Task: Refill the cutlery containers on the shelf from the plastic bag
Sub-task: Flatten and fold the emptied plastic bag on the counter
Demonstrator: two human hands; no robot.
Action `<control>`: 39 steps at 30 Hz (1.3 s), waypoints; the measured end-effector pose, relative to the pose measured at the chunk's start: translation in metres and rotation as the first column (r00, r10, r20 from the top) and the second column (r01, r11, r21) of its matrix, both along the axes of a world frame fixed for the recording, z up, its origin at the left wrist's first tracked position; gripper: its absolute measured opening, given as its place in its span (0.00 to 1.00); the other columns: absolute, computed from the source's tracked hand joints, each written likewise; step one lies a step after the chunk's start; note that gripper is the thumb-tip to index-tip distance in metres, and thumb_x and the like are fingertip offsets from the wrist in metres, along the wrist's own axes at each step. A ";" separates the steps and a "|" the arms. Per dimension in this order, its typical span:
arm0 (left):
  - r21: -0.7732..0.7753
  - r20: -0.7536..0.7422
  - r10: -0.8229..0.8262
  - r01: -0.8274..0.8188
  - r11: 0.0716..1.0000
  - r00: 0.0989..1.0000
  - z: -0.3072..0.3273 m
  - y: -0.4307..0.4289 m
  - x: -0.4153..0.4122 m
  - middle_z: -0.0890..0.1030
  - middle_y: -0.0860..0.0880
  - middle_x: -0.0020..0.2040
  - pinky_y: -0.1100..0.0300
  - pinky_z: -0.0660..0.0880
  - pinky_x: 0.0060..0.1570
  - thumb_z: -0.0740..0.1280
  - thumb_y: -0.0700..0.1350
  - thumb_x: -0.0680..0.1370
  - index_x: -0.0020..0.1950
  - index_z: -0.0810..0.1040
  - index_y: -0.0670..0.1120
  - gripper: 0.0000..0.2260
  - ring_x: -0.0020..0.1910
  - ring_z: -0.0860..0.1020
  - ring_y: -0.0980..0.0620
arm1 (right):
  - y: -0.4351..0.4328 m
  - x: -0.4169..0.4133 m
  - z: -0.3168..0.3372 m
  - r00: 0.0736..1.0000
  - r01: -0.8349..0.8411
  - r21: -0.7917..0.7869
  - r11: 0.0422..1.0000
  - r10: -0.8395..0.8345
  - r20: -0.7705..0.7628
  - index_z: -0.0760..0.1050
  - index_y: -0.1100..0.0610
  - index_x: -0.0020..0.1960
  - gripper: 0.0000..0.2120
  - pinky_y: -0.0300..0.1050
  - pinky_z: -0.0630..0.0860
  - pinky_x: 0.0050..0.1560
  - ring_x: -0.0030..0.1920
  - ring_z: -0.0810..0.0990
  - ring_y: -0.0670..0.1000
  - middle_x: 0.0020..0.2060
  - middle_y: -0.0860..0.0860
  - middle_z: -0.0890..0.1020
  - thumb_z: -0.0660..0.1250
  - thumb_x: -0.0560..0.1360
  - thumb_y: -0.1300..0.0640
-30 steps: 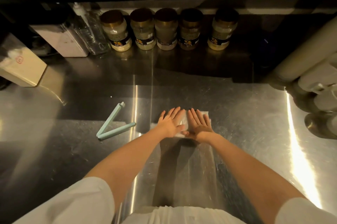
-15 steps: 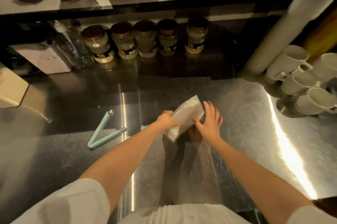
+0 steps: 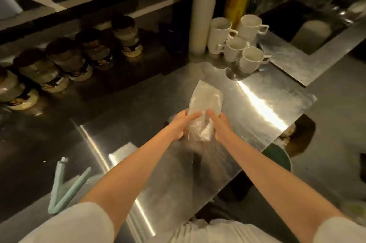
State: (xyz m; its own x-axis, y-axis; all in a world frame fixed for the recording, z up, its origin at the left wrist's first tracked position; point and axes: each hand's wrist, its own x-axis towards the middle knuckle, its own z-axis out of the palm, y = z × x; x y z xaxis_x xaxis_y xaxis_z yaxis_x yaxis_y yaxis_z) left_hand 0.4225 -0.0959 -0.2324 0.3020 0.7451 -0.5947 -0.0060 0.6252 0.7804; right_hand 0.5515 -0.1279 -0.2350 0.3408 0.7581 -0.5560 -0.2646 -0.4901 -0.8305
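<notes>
The clear plastic bag (image 3: 206, 100) is held just above the steel counter (image 3: 257, 104), its long axis running away from the person and leaning slightly right; the left hand (image 3: 179, 126) and right hand (image 3: 219, 126) clasp its crumpled near end from either side; the far end looks flat, seemingly near-empty.

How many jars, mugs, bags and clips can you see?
Jars: 5
Mugs: 4
Bag: 1
Clip: 1
Total: 11
</notes>
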 end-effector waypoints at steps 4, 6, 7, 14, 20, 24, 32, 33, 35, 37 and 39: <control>0.047 -0.017 -0.169 0.170 0.984 0.985 0.003 0.001 0.053 0.82 0.47 0.47 0.59 0.79 0.40 0.65 0.47 0.79 0.51 0.77 0.45 0.07 0.41 0.82 0.53 | -0.026 0.059 0.006 0.995 0.069 0.014 0.998 -0.070 0.065 0.75 0.61 0.57 0.13 0.42 0.77 0.39 0.48 0.80 0.55 0.49 0.56 0.80 0.67 0.76 0.56; 0.096 -0.121 -0.258 0.271 0.958 0.958 0.005 -0.003 0.078 0.81 0.45 0.48 0.56 0.80 0.41 0.65 0.45 0.79 0.50 0.77 0.45 0.05 0.41 0.81 0.52 | -0.037 0.083 0.007 0.990 0.100 0.016 0.995 -0.102 0.096 0.74 0.60 0.56 0.12 0.39 0.76 0.37 0.47 0.79 0.54 0.47 0.54 0.79 0.66 0.76 0.55; 0.117 -0.161 -0.290 0.310 0.943 0.943 0.006 -0.005 0.092 0.80 0.44 0.49 0.52 0.80 0.45 0.65 0.44 0.79 0.51 0.77 0.44 0.04 0.43 0.80 0.50 | -0.041 0.096 0.004 0.988 0.113 0.018 0.993 -0.114 0.106 0.74 0.61 0.56 0.12 0.39 0.75 0.36 0.46 0.79 0.54 0.46 0.54 0.79 0.66 0.76 0.56; 0.196 -0.252 -0.321 0.373 0.907 0.913 0.006 -0.021 0.195 0.79 0.43 0.53 0.46 0.78 0.55 0.68 0.40 0.76 0.56 0.74 0.43 0.10 0.52 0.80 0.44 | -0.067 0.183 -0.004 0.962 0.264 0.044 0.963 -0.267 0.062 0.73 0.59 0.60 0.14 0.40 0.77 0.38 0.47 0.79 0.52 0.48 0.52 0.79 0.65 0.77 0.55; 0.170 -0.210 -0.353 0.389 0.905 0.912 0.002 -0.043 0.301 0.80 0.44 0.46 0.49 0.78 0.47 0.67 0.44 0.78 0.50 0.77 0.43 0.05 0.45 0.79 0.46 | -0.098 0.288 -0.005 0.937 0.313 -0.008 0.950 -0.308 0.166 0.72 0.55 0.55 0.07 0.48 0.77 0.52 0.49 0.77 0.51 0.49 0.51 0.78 0.64 0.77 0.57; 0.153 -0.251 -0.397 0.441 0.884 0.883 -0.018 -0.057 0.360 0.79 0.44 0.43 0.51 0.77 0.44 0.66 0.44 0.78 0.48 0.78 0.40 0.07 0.43 0.78 0.47 | -0.120 0.346 -0.021 0.929 0.336 -0.029 0.941 -0.326 0.176 0.73 0.58 0.58 0.11 0.43 0.76 0.46 0.43 0.77 0.47 0.46 0.50 0.78 0.65 0.76 0.58; 0.075 -0.465 -0.462 0.553 0.830 0.755 -0.097 -0.079 0.434 0.72 0.49 0.31 0.58 0.70 0.36 0.68 0.39 0.75 0.39 0.74 0.43 0.06 0.32 0.71 0.53 | -0.148 0.407 -0.094 0.920 0.390 -0.268 0.881 -0.359 0.159 0.73 0.55 0.50 0.04 0.47 0.76 0.50 0.46 0.76 0.51 0.47 0.52 0.79 0.65 0.76 0.56; 0.068 -0.484 -0.474 0.571 0.818 0.736 -0.109 -0.079 0.440 0.72 0.50 0.31 0.58 0.70 0.38 0.67 0.38 0.75 0.39 0.74 0.42 0.05 0.33 0.71 0.54 | -0.149 0.411 -0.107 0.918 0.395 -0.296 0.870 -0.359 0.169 0.73 0.55 0.50 0.04 0.48 0.75 0.52 0.47 0.76 0.51 0.47 0.53 0.79 0.64 0.76 0.56; 0.047 -0.521 -0.483 0.589 0.807 0.703 -0.141 -0.081 0.451 0.75 0.49 0.33 0.59 0.71 0.42 0.67 0.38 0.75 0.41 0.75 0.41 0.03 0.38 0.74 0.53 | -0.152 0.418 -0.134 0.920 0.386 -0.335 0.860 -0.334 0.203 0.74 0.56 0.52 0.06 0.46 0.73 0.48 0.47 0.75 0.51 0.47 0.53 0.77 0.64 0.76 0.57; -0.008 -0.560 -0.499 0.599 0.801 0.661 -0.172 -0.082 0.460 0.77 0.47 0.40 0.58 0.73 0.47 0.67 0.39 0.75 0.44 0.76 0.42 0.01 0.43 0.75 0.50 | -0.152 0.423 -0.164 0.919 0.383 -0.342 0.858 -0.318 0.231 0.75 0.60 0.53 0.08 0.39 0.72 0.41 0.45 0.74 0.51 0.45 0.54 0.77 0.64 0.76 0.59; -0.064 -0.599 -0.513 0.601 0.796 0.615 -0.205 -0.083 0.468 0.77 0.46 0.44 0.57 0.73 0.52 0.67 0.40 0.74 0.44 0.76 0.44 0.01 0.46 0.75 0.49 | -0.152 0.426 -0.195 0.925 0.358 -0.361 0.861 -0.275 0.263 0.74 0.61 0.48 0.05 0.36 0.68 0.33 0.42 0.73 0.52 0.42 0.56 0.75 0.65 0.76 0.59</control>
State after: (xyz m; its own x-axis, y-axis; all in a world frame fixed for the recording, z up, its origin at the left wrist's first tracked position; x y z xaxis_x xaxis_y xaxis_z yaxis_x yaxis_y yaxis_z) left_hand 0.8904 -0.1786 -0.4376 0.3304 0.6293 -0.7034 0.7706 0.2505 0.5861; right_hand 0.9777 -0.2800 -0.4303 0.6575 0.3210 -0.6817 -0.3148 -0.7050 -0.6355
